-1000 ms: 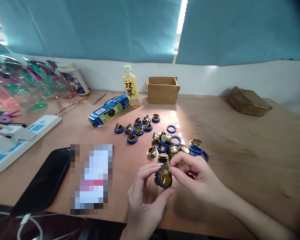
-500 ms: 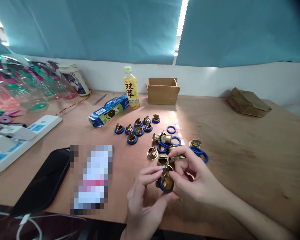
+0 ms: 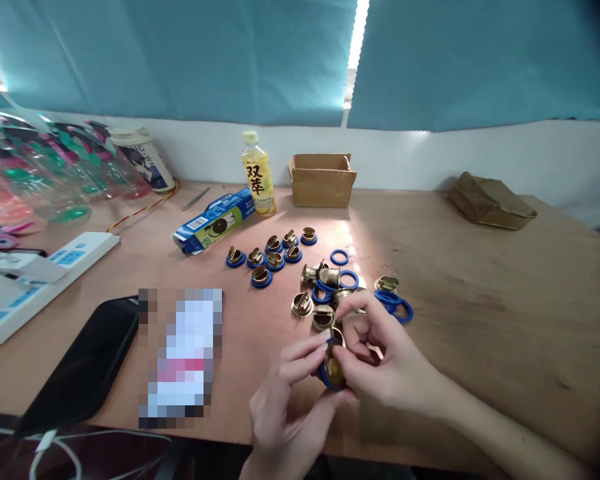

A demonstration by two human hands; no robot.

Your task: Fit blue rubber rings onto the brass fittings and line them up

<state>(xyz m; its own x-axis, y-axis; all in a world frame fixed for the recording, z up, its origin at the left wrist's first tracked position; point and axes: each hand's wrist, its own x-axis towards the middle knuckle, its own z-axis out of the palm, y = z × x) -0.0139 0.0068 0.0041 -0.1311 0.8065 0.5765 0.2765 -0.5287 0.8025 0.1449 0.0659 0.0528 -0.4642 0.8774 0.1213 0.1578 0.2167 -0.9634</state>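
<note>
Between the fingertips of my left hand, a round brass fitting with a blue ring about its rim is tilted on edge. The thumb is below it and the fingers are at its upper left. My right hand has its thumb on the fitting's face, with the index finger curled above; a thin ring-like loop shows at the fitting's top. Just beyond my hands lie loose brass fittings and blue rings, partly covered by my right hand. Farther left stand several brass fittings with blue rings.
At the back are a drink bottle, a blue carton, an open cardboard box and a crumpled brown package. Along the left lie a power strip, a black phone, a blurred-out object and spray bottles.
My right thumb has shifted slightly farther left over the face of the fitting, which looks turned more edge-on. The whole view has moved slightly. Both hands keep their hold.
</note>
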